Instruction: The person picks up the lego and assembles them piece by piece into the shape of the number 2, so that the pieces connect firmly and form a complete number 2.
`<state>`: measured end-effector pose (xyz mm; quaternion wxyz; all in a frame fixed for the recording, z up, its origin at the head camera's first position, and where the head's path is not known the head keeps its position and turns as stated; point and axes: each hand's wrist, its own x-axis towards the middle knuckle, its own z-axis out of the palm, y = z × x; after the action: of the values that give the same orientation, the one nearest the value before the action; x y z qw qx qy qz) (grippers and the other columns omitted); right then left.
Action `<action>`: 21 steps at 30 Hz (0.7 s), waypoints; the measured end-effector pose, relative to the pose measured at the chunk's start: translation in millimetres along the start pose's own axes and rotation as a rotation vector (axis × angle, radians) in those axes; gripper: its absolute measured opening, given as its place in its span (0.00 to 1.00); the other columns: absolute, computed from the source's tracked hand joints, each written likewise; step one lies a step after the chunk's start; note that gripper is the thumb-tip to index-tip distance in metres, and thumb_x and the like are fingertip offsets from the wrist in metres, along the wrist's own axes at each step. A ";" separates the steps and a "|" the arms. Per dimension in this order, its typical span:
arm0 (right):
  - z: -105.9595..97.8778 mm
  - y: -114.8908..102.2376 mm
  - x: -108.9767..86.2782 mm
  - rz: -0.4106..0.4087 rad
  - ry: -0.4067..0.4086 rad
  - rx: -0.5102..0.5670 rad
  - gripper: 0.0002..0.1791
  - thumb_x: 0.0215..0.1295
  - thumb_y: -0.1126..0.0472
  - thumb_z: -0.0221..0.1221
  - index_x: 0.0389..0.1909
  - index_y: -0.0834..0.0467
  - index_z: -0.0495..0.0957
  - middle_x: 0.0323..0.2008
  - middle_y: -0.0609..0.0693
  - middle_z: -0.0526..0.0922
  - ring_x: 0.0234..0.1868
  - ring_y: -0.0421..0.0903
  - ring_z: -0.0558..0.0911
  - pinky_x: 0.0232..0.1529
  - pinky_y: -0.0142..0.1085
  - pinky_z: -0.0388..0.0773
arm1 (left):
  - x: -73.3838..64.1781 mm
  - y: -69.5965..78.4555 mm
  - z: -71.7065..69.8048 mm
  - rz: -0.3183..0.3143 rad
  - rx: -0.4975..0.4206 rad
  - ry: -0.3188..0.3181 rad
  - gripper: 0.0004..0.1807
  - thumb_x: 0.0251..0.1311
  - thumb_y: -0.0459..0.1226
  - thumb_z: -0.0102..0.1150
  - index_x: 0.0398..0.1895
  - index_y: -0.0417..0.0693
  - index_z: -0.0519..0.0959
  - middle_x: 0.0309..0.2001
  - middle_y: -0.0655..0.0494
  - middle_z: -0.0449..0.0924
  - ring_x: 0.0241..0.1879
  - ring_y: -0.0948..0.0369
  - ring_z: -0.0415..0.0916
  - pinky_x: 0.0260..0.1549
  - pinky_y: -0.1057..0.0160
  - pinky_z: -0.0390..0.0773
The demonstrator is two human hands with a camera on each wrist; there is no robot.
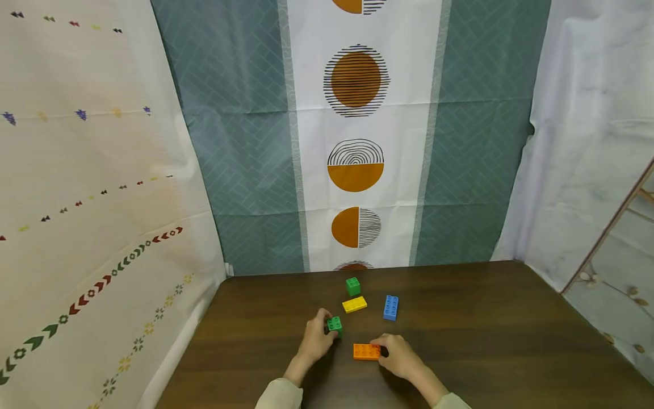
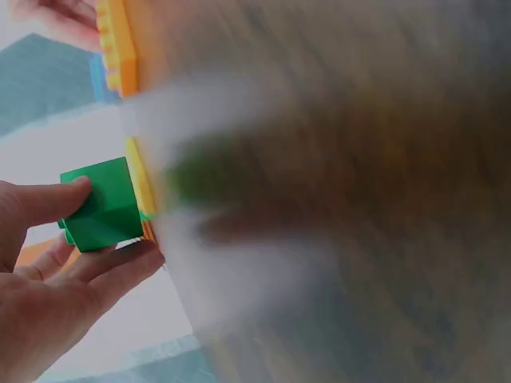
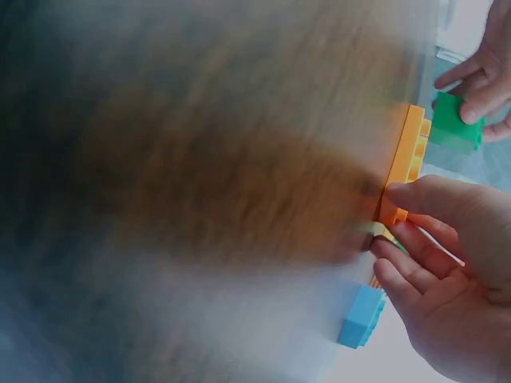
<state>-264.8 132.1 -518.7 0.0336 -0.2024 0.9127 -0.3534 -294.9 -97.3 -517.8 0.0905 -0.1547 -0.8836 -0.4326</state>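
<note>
My left hand [image 1: 315, 339] pinches a green toy building brick [image 1: 334, 324] between thumb and fingers. In the left wrist view that green brick [image 2: 102, 204] shows close over the glossy table, with the thumb on its near face. To the right, my right hand [image 1: 400, 355] grips the right end of a flat orange brick [image 1: 366, 351], which lies studs up on the table. The right wrist view shows the thumb and fingers of the right hand [image 3: 455, 263] at one end of the orange brick [image 3: 403, 163].
Farther back lie a flat yellow brick [image 1: 355, 304] and a second green brick [image 1: 353, 286]. A blue brick [image 1: 390, 307] sits to their right. The dark wooden table [image 1: 475, 335] ends at a patterned cloth backdrop [image 1: 245, 170], with pale cloths on both sides.
</note>
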 end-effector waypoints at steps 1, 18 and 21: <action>0.2 -0.2 -0.1 0.005 -0.002 -0.010 0.19 0.53 0.75 0.63 0.49 0.69 0.81 0.49 0.65 0.83 0.52 0.65 0.80 0.52 0.60 0.75 | -1.4 2.9 0.2 0.008 0.000 0.003 0.18 0.53 0.25 0.66 0.45 0.36 0.71 0.41 0.37 0.81 0.38 0.53 0.77 0.33 0.60 0.77; -1.6 2.1 0.6 0.003 0.013 -0.010 0.20 0.48 0.75 0.64 0.47 0.69 0.82 0.47 0.67 0.83 0.51 0.67 0.80 0.48 0.60 0.77 | -23.4 40.5 18.8 0.076 -0.152 -0.208 0.15 0.55 0.27 0.66 0.41 0.40 0.71 0.43 0.40 0.82 0.42 0.48 0.84 0.39 0.61 0.83; -1.3 2.6 0.9 0.001 0.005 -0.005 0.20 0.49 0.75 0.64 0.47 0.70 0.82 0.47 0.67 0.83 0.50 0.66 0.81 0.48 0.60 0.77 | -24.1 40.8 21.7 0.067 -0.145 -0.227 0.15 0.56 0.28 0.65 0.43 0.40 0.70 0.44 0.39 0.82 0.42 0.48 0.83 0.39 0.62 0.83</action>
<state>-266.8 134.4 -519.3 0.0308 -0.2011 0.9137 -0.3518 -258.6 -61.3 -508.0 -0.0071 -0.2382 -0.8490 -0.4716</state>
